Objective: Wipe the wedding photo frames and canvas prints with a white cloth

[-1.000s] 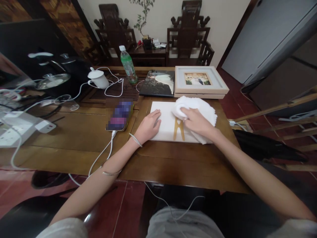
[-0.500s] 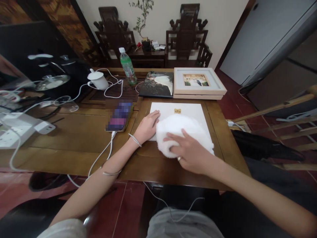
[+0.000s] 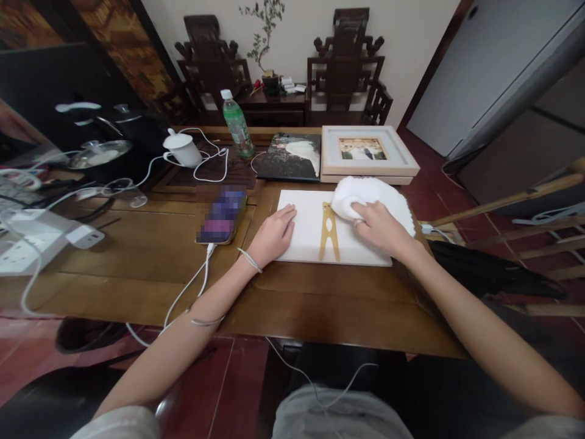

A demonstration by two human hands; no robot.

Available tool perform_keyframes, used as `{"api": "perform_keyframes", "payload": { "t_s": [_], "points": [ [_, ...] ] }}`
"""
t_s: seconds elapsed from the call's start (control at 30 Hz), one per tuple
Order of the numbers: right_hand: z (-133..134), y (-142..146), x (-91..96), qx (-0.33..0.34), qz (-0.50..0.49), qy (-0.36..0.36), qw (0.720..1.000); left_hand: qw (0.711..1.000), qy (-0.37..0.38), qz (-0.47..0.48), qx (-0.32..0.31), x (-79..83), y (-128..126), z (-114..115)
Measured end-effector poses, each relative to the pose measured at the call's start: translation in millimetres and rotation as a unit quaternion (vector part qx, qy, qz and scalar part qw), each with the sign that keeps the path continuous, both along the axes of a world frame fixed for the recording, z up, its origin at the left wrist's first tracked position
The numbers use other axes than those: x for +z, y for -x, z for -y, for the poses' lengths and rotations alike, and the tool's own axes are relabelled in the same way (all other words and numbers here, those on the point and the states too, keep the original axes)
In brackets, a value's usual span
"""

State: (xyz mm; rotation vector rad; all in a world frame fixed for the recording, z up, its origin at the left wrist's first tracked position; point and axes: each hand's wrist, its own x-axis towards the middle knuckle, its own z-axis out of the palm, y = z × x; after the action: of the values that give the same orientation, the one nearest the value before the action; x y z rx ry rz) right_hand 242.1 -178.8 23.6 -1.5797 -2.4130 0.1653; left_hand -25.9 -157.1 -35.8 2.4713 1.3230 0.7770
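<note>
A white board (image 3: 305, 235) lies face down on the wooden table (image 3: 137, 268), with a gold stand piece (image 3: 329, 230) on its back. My left hand (image 3: 273, 235) rests flat on the board's left edge, fingers stretched out. My right hand (image 3: 381, 227) presses a fluffy white cloth (image 3: 365, 194) onto the board's far right corner, fingers closed into the cloth.
Behind the board sit a framed photo (image 3: 365, 149) and a dark photo print (image 3: 292, 157). A phone (image 3: 222, 214) on a white cable lies left of it. A green bottle (image 3: 237, 125), a white cup (image 3: 181, 148), power strips (image 3: 27, 241) and pot lids crowd the left.
My right hand swept the cloth from the board's near edge back up to its far right corner, uncovering the gold stand piece. My left hand stayed in place.
</note>
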Motion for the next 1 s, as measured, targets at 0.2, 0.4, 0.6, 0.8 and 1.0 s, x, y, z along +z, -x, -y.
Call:
{"api": "perform_keyframes", "payload": {
  "t_s": [0.2, 0.4, 0.6, 0.8, 1.0],
  "points": [
    [87, -10, 13.1, 0.08, 0.015, 0.066, 0.995, 1.0, 0.0, -0.012, 0.006, -1.1, -1, 0],
    [103, -23, 27.1, 0.097, -0.015, 0.113, 0.989, 1.0, -0.006, -0.02, 0.004, -1.7, -2, 0],
    [18, -29, 15.3, 0.074, 0.001, 0.056, 0.996, 1.0, -0.001, -0.027, 0.001, 1.5, -3, 1],
    [-43, -33, 10.2, 0.05, -0.069, 0.032, 0.996, 1.0, 0.0, -0.017, 0.006, -0.1, -2, 1],
    [-7, -23, 12.6, 0.046, -0.039, 0.037, 0.997, 1.0, 0.001, -0.029, 0.007, 1.8, -4, 2]
  ]
}}
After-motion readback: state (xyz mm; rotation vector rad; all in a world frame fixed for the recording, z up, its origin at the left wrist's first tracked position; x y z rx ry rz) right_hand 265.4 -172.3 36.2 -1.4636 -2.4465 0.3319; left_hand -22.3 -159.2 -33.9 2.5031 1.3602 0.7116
